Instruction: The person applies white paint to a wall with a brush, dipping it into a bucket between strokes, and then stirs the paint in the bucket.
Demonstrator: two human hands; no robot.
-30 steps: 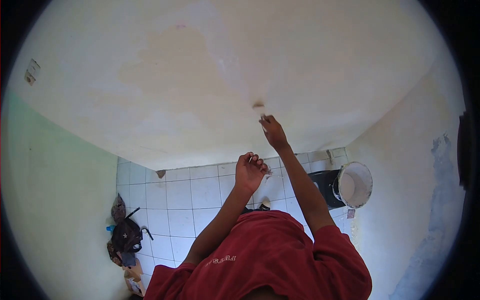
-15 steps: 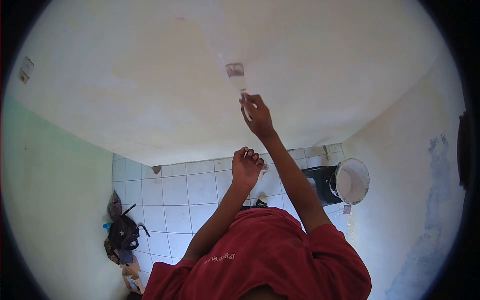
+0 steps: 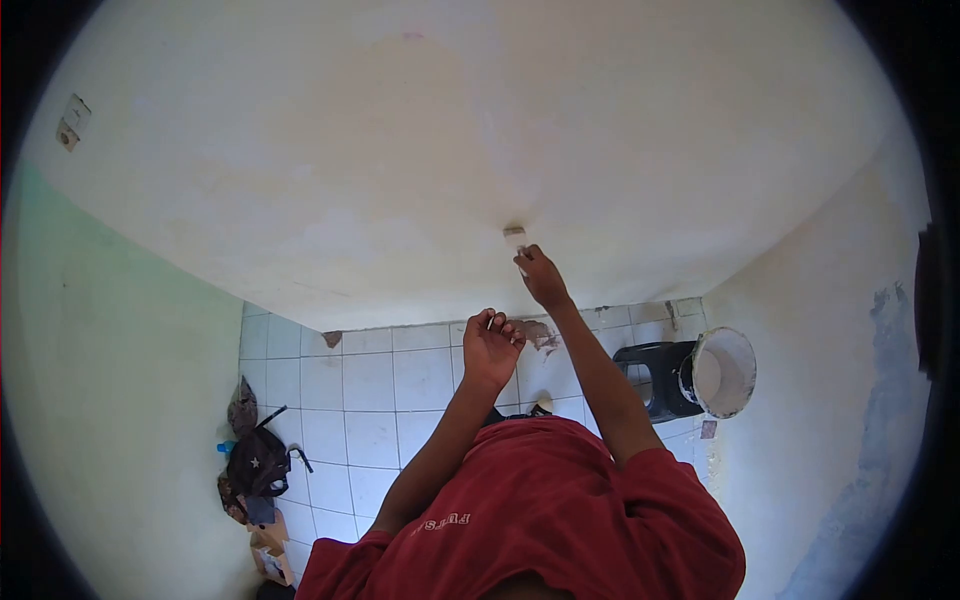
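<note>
A putty knife [image 3: 517,240] is held in the right hand [image 3: 540,277], the grip closed around its handle; the blade end is pressed against the cream wall [image 3: 420,150] just above the grip. The tool's long axis runs roughly upward and slightly away from the grip, blade end uppermost, handle largely hidden within the fingers. Its blade is seen nearly edge-on, so the amount of filler carried cannot be told.

The left hand [image 3: 492,345] is held below and to the near side of the right grip, fingers curled together; a small light object appears between the fingertips, but what it is cannot be told.

Progress, as judged from the surface: a broad area of the wall above and to the left of the grip shows smoother, paler patches with tan blotches, consistent with skim filler already applied. The band at and below the blade, down to the floor line, looks less worked. Blue-grey bare patches are noted on the side wall [image 3: 870,420] to the right of the grip; these appear untreated.

A white bucket [image 3: 722,372] rests on a black stool [image 3: 660,375] below and right of the grip. A dark bag [image 3: 260,465] lies on the white tiled floor [image 3: 370,400], well away to the left.
</note>
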